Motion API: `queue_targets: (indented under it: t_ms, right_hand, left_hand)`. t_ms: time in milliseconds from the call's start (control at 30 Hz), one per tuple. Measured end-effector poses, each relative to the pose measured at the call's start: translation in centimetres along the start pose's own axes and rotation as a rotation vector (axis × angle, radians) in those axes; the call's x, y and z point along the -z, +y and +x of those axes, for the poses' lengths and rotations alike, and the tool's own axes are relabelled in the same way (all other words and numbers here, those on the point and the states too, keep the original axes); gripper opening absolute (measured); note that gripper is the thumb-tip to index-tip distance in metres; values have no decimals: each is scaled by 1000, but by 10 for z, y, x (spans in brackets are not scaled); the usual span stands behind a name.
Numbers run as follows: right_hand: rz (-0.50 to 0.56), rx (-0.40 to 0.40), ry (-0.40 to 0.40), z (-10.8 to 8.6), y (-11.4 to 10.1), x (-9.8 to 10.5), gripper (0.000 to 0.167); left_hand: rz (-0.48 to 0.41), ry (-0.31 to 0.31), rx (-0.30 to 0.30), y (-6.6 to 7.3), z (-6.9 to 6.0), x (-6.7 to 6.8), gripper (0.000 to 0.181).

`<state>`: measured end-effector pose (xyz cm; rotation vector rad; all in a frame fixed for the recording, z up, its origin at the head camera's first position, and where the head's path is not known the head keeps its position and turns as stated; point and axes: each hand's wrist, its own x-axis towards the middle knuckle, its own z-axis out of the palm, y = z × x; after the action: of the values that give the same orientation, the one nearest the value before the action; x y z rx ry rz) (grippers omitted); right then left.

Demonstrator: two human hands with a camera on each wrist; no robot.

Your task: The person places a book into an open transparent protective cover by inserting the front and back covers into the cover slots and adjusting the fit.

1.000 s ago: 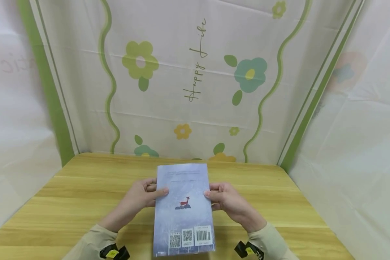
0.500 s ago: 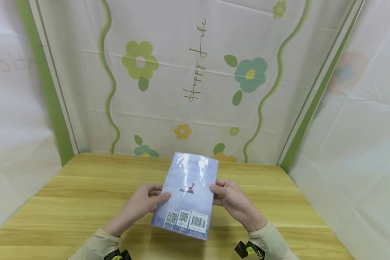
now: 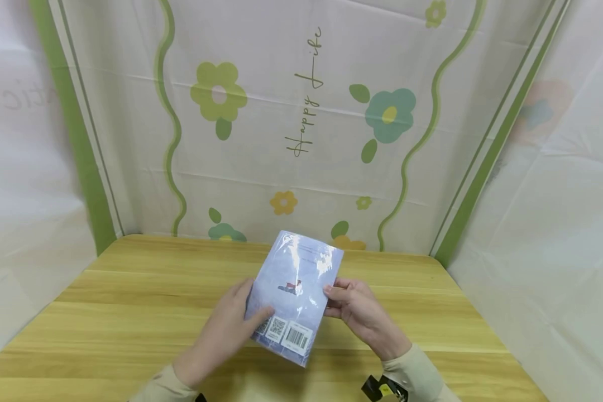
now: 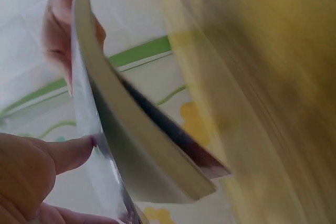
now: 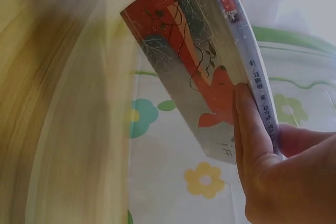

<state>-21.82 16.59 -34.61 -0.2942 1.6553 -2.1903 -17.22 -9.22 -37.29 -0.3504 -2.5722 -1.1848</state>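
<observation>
A pale-blue paperback book (image 3: 301,301) is held tilted above the table, back cover up, showing a small red animal, codes and a barcode. My left hand (image 3: 226,326) is at its left edge, thumb on the back cover; its other fingers are partly hidden. In the left wrist view the book's pages (image 4: 142,129) and lower cover stand slightly apart at the open side. My right hand (image 3: 364,312) pinches the spine side, thumb on the back cover. The right wrist view shows that hand's fingers (image 5: 252,124) against the front cover (image 5: 184,61), which bears a red animal figure.
A wooden table (image 3: 130,312) lies under the book and both hands. Behind it hangs a white cloth (image 3: 261,151) printed with flowers and lettering. More white cloth (image 3: 553,234) encloses the right side, and the left as well.
The book has risen off its nearer position and turned clockwise, its far end swinging right. My left hand has shifted right and its thumb lies lower on the cover. The right hand has stayed nearly still.
</observation>
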Motion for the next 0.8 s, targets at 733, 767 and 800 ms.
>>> queue_targets:
  t_ms: [733, 767, 800]
  right_hand:
    - [148, 33, -72, 4, 16, -11, 43]
    - [155, 33, -74, 5, 17, -11, 44]
    - [160, 33, -73, 5, 17, -11, 46]
  left_hand:
    - [190, 19, -281, 13, -13, -7, 42]
    - [189, 28, -302, 13, -13, -7, 39]
    - [189, 41, -327, 13, -13, -8, 36]
